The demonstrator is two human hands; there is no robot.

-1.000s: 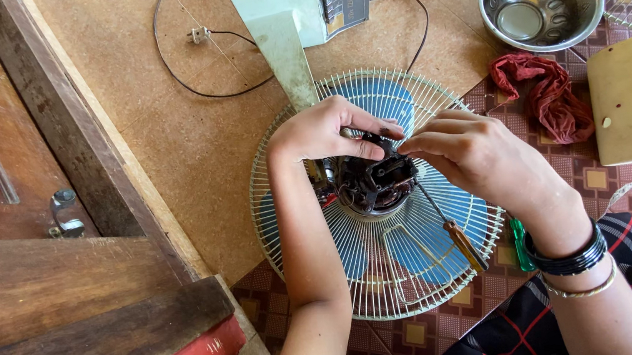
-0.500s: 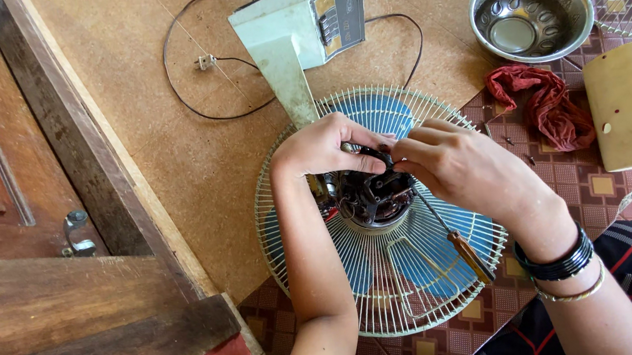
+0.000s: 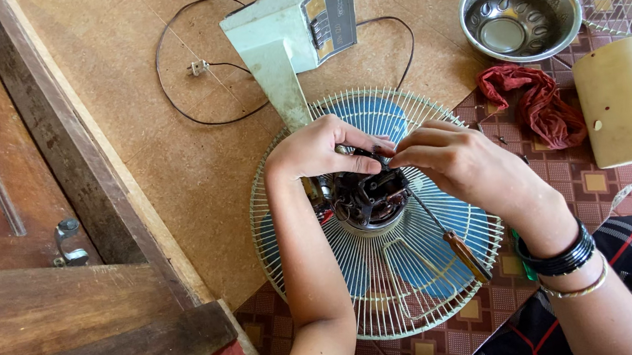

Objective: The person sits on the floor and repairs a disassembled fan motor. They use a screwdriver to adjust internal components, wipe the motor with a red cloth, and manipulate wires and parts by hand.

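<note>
Seen from above, 2 bare hands work at the exposed motor (image 3: 368,196) in the middle of a round wire fan guard (image 3: 388,286) lying flat on the floor. Compared with 1 second ago, both hands have closed in together over the top edge of the motor, and the view has shifted slightly; the fan itself has not moved. The work looks to be at a fine, fiddly stage.

The left hand (image 3: 321,148) is curled nearly closed, fingertips pinching a small dark part at the motor's rim. The right hand (image 3: 470,170) is also curled, fingertips meeting the left's; what it grips is hidden. A screwdriver (image 3: 453,237) lies across the guard under the right wrist. Nearby sit the fan's pale green base (image 3: 294,25), a metal bowl (image 3: 519,3) and a red rag (image 3: 537,102).
</note>
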